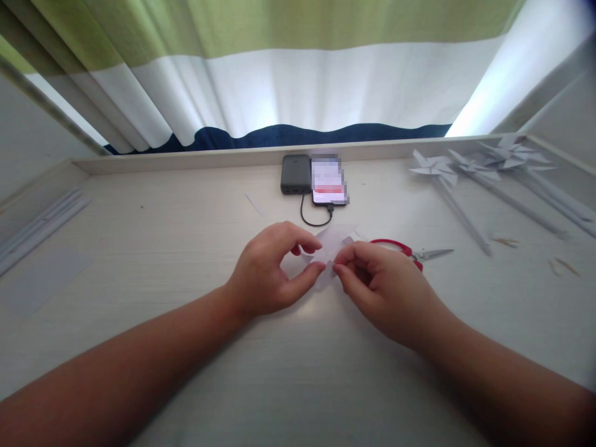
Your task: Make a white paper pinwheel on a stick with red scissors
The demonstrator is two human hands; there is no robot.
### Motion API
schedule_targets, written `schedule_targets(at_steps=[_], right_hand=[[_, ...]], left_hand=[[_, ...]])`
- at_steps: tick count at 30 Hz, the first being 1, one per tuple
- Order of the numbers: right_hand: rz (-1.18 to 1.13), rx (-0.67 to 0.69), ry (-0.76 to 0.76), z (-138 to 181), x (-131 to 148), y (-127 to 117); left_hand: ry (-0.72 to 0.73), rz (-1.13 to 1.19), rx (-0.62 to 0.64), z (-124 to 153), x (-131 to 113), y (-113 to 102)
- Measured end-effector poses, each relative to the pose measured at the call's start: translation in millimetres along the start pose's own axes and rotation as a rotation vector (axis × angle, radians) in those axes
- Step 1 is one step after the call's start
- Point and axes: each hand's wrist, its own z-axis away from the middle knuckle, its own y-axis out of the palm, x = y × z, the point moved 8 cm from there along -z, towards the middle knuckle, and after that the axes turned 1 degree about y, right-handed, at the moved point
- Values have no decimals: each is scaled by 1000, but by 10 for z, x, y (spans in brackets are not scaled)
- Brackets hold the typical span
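Paper (333,241) sits partly covered, the right grip (388,288) pinching it, the left grip (267,273) parted over it.

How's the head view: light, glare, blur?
Head view throughout: backlit through the curtain, glare at upper right; shiny spot on the tabletop below image centre; smartphone screen pixelated; paper pinwheels slightly soft; white paper at the right hand low-contrast, its folds hard to read.

On the table (186,217), your left hand (267,273) and right hand (386,292) flank the paper (338,236). Behind it lies the phone (327,177), with the power bank (295,174) just left. Scissors (414,254) lie beside your right hand, pinwheels (433,166) farther right, rolls (41,226) far left, the curtain (326,81) behind.
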Motion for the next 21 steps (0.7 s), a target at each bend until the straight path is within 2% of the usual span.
schedule_targets(at_steps=[3, 9, 14, 17, 21], right_hand=[[-1, -11, -10, 13, 19, -24], [21, -42, -17, 13, 20, -61], [15, -57, -4, 13, 45, -87], [-4, -59, -10, 31, 79, -106], [-17, -68, -16, 59, 103, -128]], left_hand=[[-25, -1, -37, 0, 38, -47], [-33, 37, -32, 9, 79, -34], [101, 81, -116, 13, -53, -102], [194, 50, -77, 12, -170, -71], [231, -10, -58, 4, -232, -51]])
